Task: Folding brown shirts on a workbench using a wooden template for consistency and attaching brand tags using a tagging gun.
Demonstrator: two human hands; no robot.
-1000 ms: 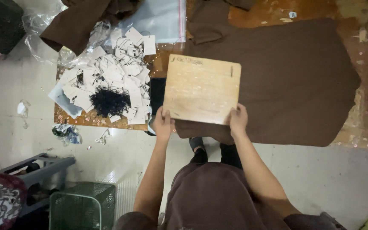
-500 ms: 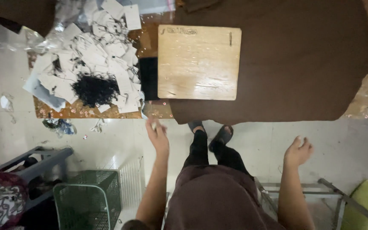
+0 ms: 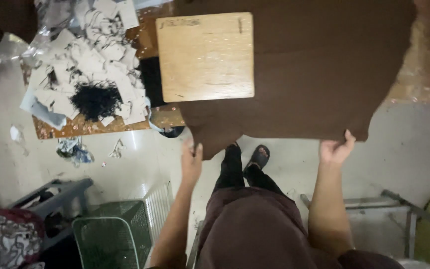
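**Inspector:** Your left hand (image 3: 191, 162) sits at the near edge of the brown fabric sheet (image 3: 314, 74), fingers (image 3: 198, 150) straight; I cannot tell whether they grip it. What lies on it?

**Operator:** A wooden board (image 3: 205, 56), flat on the sheet.

**Inspector:** The sheet looks plain, dark and matte, spread over the surface and overhanging it. Your right hand's (image 3: 335, 149) fingers are curled around the hem. Judged: board placed, sheet edges only just taken up.

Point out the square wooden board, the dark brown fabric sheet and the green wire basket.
Square wooden board (image 3: 205, 57): head view, middle of its top face.
Dark brown fabric sheet (image 3: 319, 74): head view, bare area right of the board.
Green wire basket (image 3: 113, 239): head view, near wall mesh.
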